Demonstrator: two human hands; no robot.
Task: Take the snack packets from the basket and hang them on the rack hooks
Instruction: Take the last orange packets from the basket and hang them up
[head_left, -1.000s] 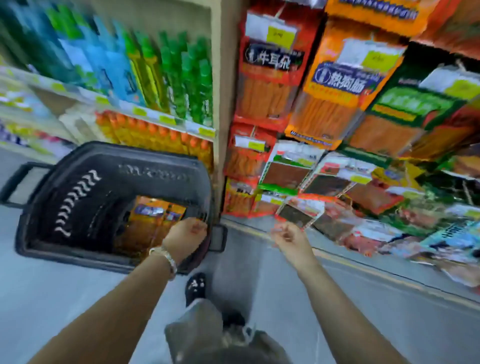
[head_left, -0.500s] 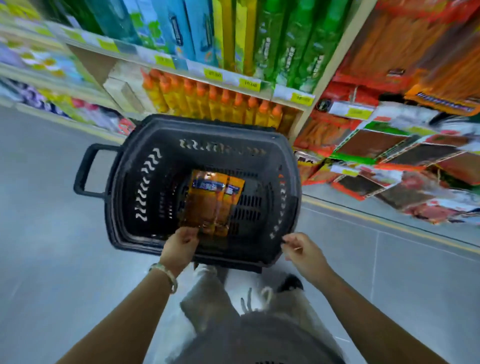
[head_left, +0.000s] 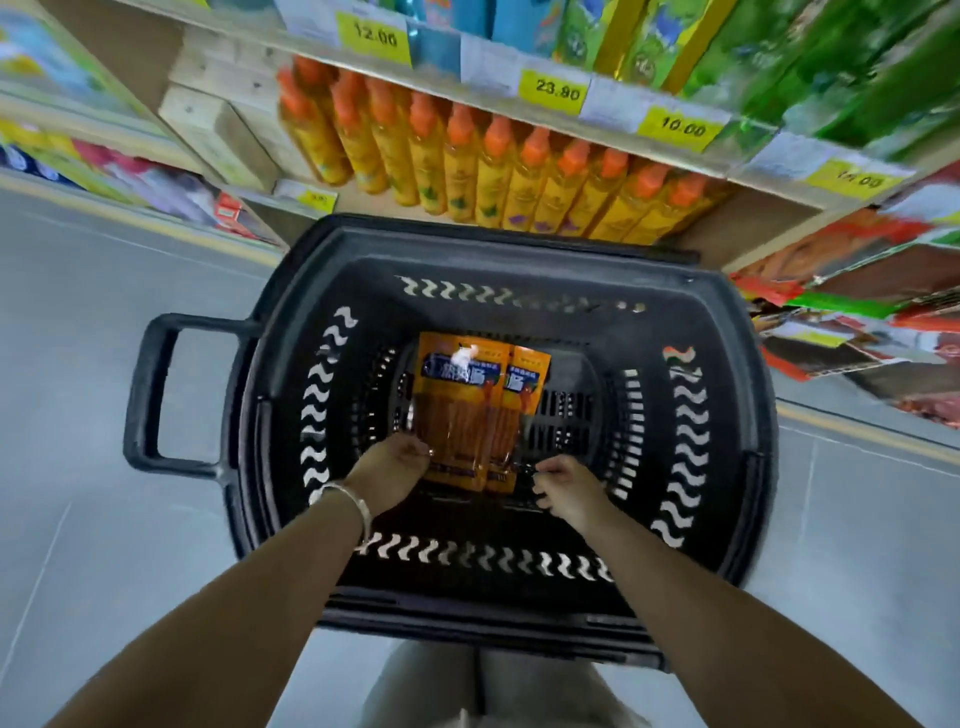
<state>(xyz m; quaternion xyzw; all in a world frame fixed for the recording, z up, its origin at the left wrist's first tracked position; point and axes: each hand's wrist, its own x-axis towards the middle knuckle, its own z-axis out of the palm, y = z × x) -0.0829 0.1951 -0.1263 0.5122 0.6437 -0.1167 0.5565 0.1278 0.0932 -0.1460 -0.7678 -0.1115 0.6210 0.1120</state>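
Two orange snack packets (head_left: 475, 410) with blue labels and stick-shaped snacks showing through are lying overlapped, flat on the floor of the black plastic basket (head_left: 691, 415), centre of frame. Left hand (head_left: 387, 470), fingers curled, is pinching the packets' lower left edge. Right hand (head_left: 563, 491) is sitting curled just beside the lower right corner; can't tell whether it is gripping anything. Orange-capped yellow bottles (head_left: 498, 171) are standing in a row at top of frame.

The black basket (head_left: 727, 364) is open above; its walls hem every side; snack packets (head_left: 467, 410) cover mid-floor, bare mesh to my right; orange-capped bottles (head_left: 498, 176) crowd its far rim.
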